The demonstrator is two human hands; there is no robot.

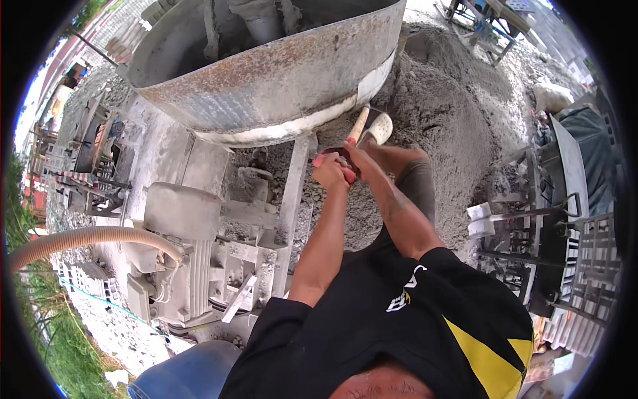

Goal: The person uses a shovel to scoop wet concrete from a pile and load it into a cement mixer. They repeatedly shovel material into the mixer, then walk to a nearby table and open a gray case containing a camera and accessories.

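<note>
Both my hands are closed on a shovel with a pale wooden shaft (359, 124) and a red handle end (349, 174). My left hand (330, 171) wraps the red end, while my right hand (359, 161) grips just beside it, where the shaft begins. The shaft slants away from me toward the base of a big, rusty metal mixing drum (266, 80). Its blade I cannot make out. Close to the shaft's far end is my foot in a pale clog with holes (381, 128). Grey sand and gravel (438, 110) lie heaped to the right of the drum.
A dust-covered motor (183, 209) and metal frame (290, 199) stand left of my arms. A ribbed hose (93, 245) curves in from the left, above a blue barrel (189, 372). On the right are metal racks (531, 226) and a dark tarp (588, 149).
</note>
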